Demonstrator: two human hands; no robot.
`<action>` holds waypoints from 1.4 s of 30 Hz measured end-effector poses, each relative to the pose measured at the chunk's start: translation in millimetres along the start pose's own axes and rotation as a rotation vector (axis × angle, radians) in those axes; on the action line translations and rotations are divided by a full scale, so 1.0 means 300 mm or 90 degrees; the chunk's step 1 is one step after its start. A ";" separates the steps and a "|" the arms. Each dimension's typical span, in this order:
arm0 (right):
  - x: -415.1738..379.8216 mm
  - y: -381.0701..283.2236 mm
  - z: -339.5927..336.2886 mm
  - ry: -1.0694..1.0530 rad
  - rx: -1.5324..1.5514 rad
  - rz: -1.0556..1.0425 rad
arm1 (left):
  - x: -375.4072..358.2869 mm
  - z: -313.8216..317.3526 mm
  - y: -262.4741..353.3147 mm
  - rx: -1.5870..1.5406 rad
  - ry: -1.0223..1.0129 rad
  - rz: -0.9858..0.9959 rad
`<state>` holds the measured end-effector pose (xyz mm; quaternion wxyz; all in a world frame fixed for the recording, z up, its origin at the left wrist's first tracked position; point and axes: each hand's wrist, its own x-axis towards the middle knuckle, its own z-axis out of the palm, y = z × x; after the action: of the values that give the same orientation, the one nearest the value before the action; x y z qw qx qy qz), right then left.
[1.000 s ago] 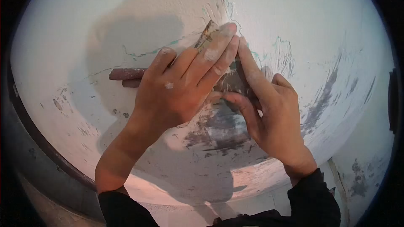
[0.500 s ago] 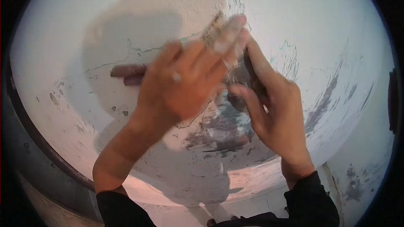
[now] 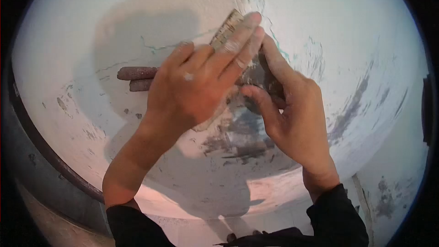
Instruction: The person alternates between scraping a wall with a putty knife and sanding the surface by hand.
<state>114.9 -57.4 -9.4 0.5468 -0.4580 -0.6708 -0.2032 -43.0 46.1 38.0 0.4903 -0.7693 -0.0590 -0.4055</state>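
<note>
My left hand (image 3: 192,82), seen from the back with pale smears on its fingers, covers two putty knives. Their two dark red handles (image 3: 137,74) stick out on its left, one above the other. A crusted, pale blade edge (image 3: 227,29) shows past its fingers, which lie slanted over the blade. My right hand (image 3: 295,100) grips a dark grey, plaster-smeared blade (image 3: 260,73) between thumb and fingers. The fingertips of both hands meet near the top of the blades. How the blades lie against each other is hidden under my left hand.
A white, cracked wall (image 3: 347,32) fills the view, with peeling paint and a dark bare patch (image 3: 242,137) below my hands. A dark strip (image 3: 50,160) runs along the lower left. My shadow falls across the wall.
My left hand has shifted slightly left and is less blurred. The pale blade edge shows more clearly beyond its fingers. My right hand stays on the dark blade, slightly further left.
</note>
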 end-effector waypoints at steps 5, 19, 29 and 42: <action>-0.056 -0.017 -0.016 -0.034 0.049 0.012 | -0.026 -0.076 0.039 0.008 -0.024 0.022; -1.012 0.046 -0.123 -0.296 0.389 0.741 | -0.745 -0.361 0.849 -0.477 -0.030 -1.389; -0.928 -0.066 0.000 -0.467 0.619 0.430 | -0.638 -0.375 1.026 -1.111 -0.213 -1.130; -1.088 -0.383 -0.005 -0.377 0.459 0.431 | -0.643 -0.537 0.996 -1.194 0.641 -1.372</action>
<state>13.9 -243.7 -282.9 0.4919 -0.4691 -0.6383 0.3614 -116.4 -176.9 -273.9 -0.7162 -0.1700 -0.1365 -0.6630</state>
